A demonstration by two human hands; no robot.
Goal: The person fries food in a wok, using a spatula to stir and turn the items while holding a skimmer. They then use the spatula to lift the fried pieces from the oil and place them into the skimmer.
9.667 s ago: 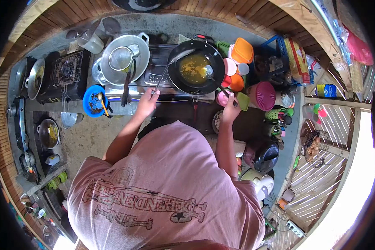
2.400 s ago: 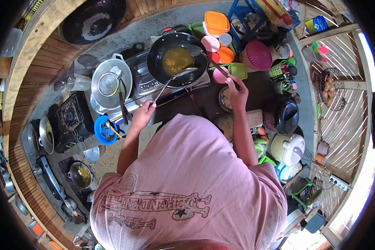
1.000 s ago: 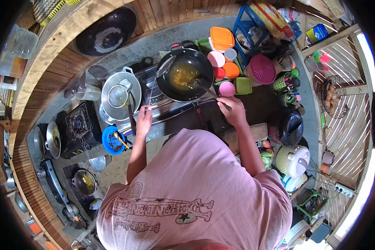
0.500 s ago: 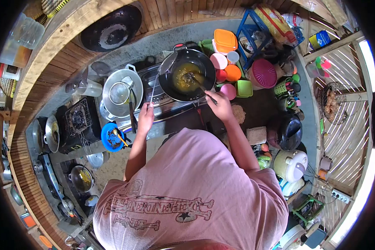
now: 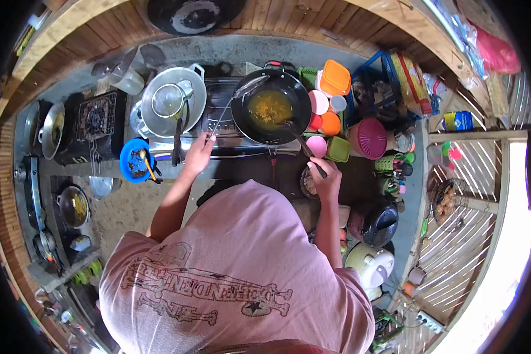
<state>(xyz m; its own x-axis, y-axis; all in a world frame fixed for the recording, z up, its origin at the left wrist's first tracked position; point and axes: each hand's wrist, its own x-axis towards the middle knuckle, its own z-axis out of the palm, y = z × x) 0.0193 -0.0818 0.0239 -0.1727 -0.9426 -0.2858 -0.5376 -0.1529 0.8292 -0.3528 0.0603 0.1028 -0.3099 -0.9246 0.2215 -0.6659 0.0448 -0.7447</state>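
Observation:
The black wok (image 5: 246, 124) stands on the stove, with yellow oil and golden-brown bits (image 5: 270, 109) in its bottom. My left hand (image 5: 200, 153) is closed on the thin handle of a long metal skimmer (image 5: 251, 87); its head lies over the wok's upper left side. Closed around the dark handle of a spatula (image 5: 301, 144) is my right hand (image 5: 326, 177). That tool slants over the wok's lower right rim, its blade inside near the wall. Beneath my right hand is a bowl (image 5: 307, 182) of pale food, partly covered.
Left of the wok, a large metal pot (image 5: 199, 112) carries a strainer (image 5: 167, 101) and a black-handled utensil. A blue bowl (image 5: 125, 168) holds dark food and a spoon. Coloured containers (image 5: 330, 123) crowd the wok's right side. A grill rack (image 5: 97, 117) sits farther left.
The spatula has gone from the wok's middle to its lower right side, my right hand drawing back. The skimmer's head now leans farther over the wok. The camera view has shifted.

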